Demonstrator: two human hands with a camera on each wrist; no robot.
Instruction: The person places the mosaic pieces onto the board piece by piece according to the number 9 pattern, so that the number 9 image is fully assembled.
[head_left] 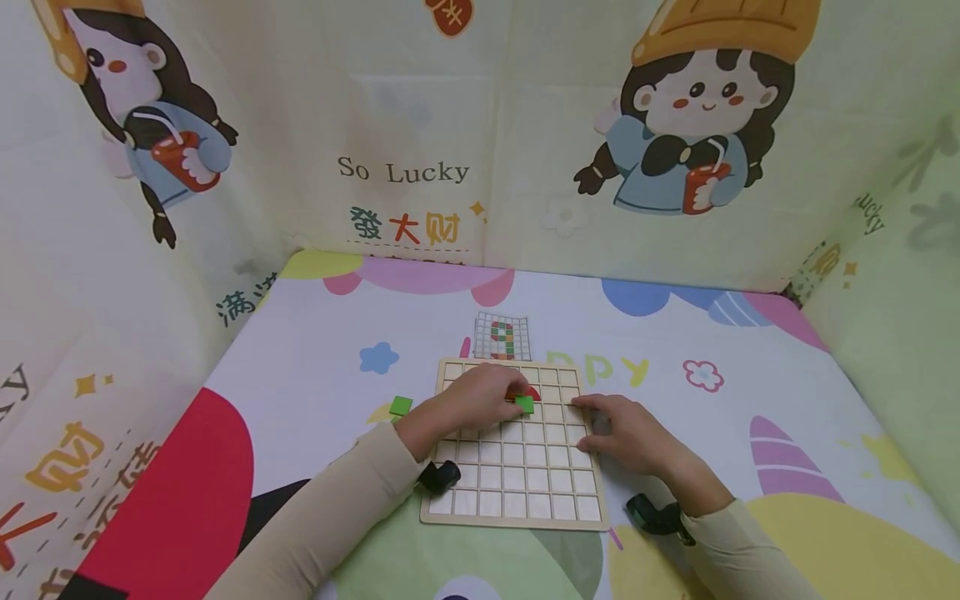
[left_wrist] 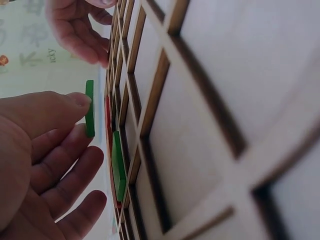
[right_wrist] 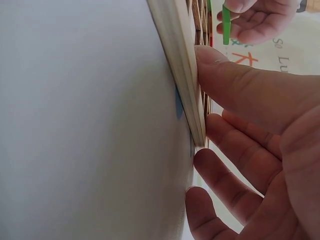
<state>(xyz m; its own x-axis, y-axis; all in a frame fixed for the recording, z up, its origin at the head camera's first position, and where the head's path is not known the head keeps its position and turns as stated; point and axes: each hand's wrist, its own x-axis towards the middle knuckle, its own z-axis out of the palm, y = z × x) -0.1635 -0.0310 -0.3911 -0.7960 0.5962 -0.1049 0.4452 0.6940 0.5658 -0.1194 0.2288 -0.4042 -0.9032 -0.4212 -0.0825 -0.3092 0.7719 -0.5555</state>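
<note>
My left hand (head_left: 483, 396) pinches a small green square tile (left_wrist: 90, 108) between thumb and fingertips, just above the wooden grid board (head_left: 513, 504). Another green tile (left_wrist: 118, 166) sits in the grid below that hand, with red pieces beside it. Part of a red piece (head_left: 534, 392) shows past the fingers in the head view; the hand hides other cells. At the board's right edge, my right hand (head_left: 633, 433) rests its thumb and fingertips against the wooden frame, fingers loosely bent.
Behind the board lies a printed grid card (head_left: 502, 337) with a coloured pattern. A loose green tile (head_left: 401, 406) lies on the patterned tablecloth (head_left: 300, 400) left of the board, near the left forearm. Printed cloth walls (head_left: 525, 150) enclose the table at the back and sides.
</note>
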